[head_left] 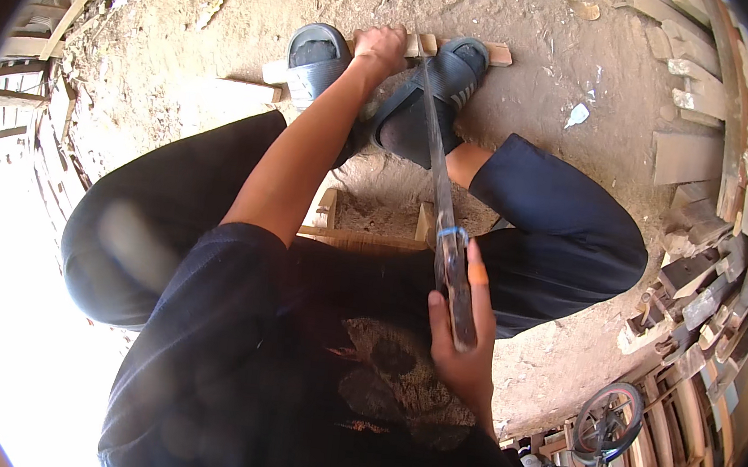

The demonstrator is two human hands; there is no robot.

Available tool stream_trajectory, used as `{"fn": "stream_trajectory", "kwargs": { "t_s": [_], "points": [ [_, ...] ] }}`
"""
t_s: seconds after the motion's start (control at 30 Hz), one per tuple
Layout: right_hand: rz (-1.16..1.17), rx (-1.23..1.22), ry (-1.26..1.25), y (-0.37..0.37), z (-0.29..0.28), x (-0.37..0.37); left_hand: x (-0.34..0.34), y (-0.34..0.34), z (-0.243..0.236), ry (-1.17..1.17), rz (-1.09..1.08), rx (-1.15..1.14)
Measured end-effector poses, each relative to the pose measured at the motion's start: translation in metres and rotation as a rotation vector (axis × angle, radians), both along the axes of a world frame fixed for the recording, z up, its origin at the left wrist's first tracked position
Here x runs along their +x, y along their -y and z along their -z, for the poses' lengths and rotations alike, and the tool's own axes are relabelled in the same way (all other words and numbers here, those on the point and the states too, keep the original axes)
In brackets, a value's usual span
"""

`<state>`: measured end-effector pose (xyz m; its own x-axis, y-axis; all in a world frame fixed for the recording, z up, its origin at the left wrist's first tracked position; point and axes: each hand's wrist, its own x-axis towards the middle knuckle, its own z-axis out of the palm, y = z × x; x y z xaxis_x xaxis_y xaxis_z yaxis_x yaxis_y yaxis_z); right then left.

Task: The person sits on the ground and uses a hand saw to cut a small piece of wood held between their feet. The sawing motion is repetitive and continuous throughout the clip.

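My left hand (pixel 379 49) grips a short wooden strip (pixel 499 55) that lies crosswise by my two sandalled feet (pixel 314 66). A small wood block (pixel 424 46) shows beside the fingers. My right hand (pixel 462 350) is wrapped round the dark handle of a long, narrow hand saw (pixel 432 140), which has a blue band near the handle. The blade runs forward between my legs, its tip at the strip just right of my left hand; I cannot tell whether it is cutting into the wood.
Stacked wood offcuts (pixel 693 282) line the right side, with a bicycle wheel (pixel 608 423) at lower right. A wooden frame (pixel 19 82) stands at the left. A loose plank (pixel 245 90) and pale scraps (pixel 578 114) lie on the dirt floor (pixel 184 53). A low wooden seat (pixel 355 239) is beneath me.
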<state>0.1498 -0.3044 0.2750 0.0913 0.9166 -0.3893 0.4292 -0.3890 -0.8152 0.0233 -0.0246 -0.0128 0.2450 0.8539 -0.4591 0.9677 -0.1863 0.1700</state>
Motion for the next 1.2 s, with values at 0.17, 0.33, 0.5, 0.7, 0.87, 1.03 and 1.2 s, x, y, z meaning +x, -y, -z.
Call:
{"fn": "stream_trajectory", "kwargs": {
  "t_s": [0.17,0.33,0.5,0.7,0.87,1.03,1.2],
  "points": [
    [-0.002,-0.108,-0.082,-0.024,0.022,-0.006,0.004,0.004,-0.007,-0.018,-0.019,-0.059],
    [-0.11,-0.216,-0.232,-0.015,0.007,0.001,-0.004,0.006,-0.009,-0.001,0.023,-0.007],
    [-0.037,-0.253,-0.344,-0.029,0.029,0.0,0.005,0.004,-0.013,-0.029,-0.012,-0.084],
    [0.094,-0.22,-0.28,-0.015,0.024,0.001,-0.001,0.002,-0.008,-0.016,-0.016,-0.032],
    [-0.018,-0.177,-0.138,-0.023,0.017,-0.005,0.001,0.002,-0.007,-0.028,-0.028,-0.075],
    [-0.072,-0.051,-0.067,-0.024,0.016,-0.014,0.0,0.004,-0.005,-0.03,-0.011,-0.057],
    [-0.06,-0.061,-0.1,-0.005,0.005,-0.015,-0.002,-0.002,-0.007,-0.003,-0.027,-0.075]
  ]
}}
